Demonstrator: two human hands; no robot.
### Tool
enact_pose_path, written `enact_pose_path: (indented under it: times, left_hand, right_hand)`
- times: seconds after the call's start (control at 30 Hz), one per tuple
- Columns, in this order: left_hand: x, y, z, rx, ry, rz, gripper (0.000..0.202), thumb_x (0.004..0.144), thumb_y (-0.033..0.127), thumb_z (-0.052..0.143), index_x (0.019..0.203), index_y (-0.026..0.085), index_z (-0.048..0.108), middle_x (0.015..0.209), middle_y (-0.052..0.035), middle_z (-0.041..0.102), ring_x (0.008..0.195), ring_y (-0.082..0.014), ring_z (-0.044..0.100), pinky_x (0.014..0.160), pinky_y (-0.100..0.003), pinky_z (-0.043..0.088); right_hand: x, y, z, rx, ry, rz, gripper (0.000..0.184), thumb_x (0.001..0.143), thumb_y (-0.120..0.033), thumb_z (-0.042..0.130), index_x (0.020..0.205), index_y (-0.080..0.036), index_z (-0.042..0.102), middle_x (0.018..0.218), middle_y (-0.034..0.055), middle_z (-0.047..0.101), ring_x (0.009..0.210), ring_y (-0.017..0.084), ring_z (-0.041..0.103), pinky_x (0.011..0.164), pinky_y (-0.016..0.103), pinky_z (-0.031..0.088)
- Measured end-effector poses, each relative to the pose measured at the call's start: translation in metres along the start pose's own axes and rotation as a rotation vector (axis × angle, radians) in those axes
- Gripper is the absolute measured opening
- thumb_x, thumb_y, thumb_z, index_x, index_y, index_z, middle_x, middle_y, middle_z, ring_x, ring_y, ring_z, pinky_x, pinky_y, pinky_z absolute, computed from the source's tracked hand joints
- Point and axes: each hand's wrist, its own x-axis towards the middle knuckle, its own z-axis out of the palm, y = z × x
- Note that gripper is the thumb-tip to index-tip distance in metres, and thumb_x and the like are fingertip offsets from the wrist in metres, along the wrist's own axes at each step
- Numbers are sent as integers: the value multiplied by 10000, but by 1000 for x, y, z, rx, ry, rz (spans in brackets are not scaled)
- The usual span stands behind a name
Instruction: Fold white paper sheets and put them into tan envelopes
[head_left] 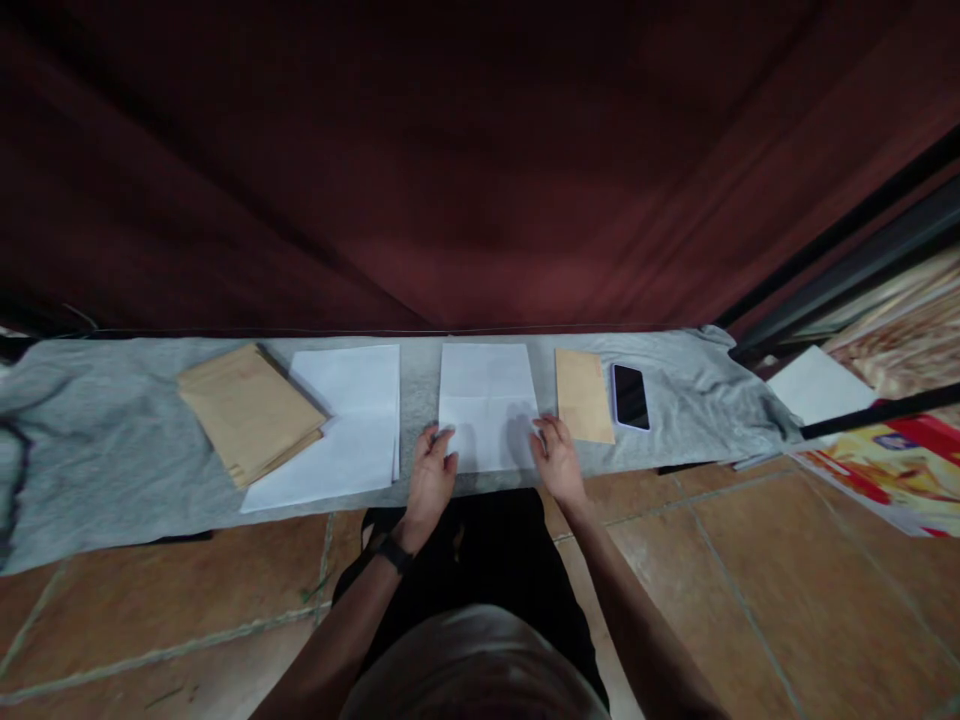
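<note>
A white sheet of paper (487, 400) with a horizontal crease lies on a grey cloth (112, 440) straight ahead of me. My left hand (431, 478) pinches its near left edge with curled fingers. My right hand (556, 458) holds the near right edge the same way. A single brown envelope (583, 395) lies just right of the sheet, touching my right fingertips' side. A stack of white paper (341, 420) sits to the left, and a pile of brown envelopes (247, 410) overlaps its left corner.
A black phone (630, 396) lies face up right of the single envelope. A dark red curtain (450, 170) hangs behind the cloth. Another white sheet (817, 385) and colourful printed material (892, 470) lie at the far right. Brown floor tiles (750, 580) surround my knees.
</note>
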Motion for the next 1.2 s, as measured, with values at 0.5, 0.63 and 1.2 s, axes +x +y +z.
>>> enact_pose_path:
  times: [0.5,0.63,1.2]
  left_hand:
    - [-8,14,-14,177,5,90,401,980,209,464,1361,174,585,1412,-178,571,1341,-312,539,1118,-508,461]
    - [29,35,5,220,-93,220,498,998,222,408,1484,128,464,1600,-167,421,1534,-301,302,1235,-525,302]
    - [61,6,40,336,-94,68,680,996,341,391,1571,-3,275,1658,-240,268,1572,-323,180,1273,-542,184]
  right_hand:
    - [-2,-27,44,-141,-237,-151,514,1071,-346,383,1532,-129,455,1599,147,439,1511,261,366,1258,493,293]
    - [29,-38,50,-82,-221,-140,533,1082,-338,303,1537,-99,442,1633,143,380,1537,233,314,1271,446,272]
    - [65,10,56,-268,-198,-61,605,1066,-405,385,1577,-82,357,1653,180,319,1534,300,299,1262,525,205]
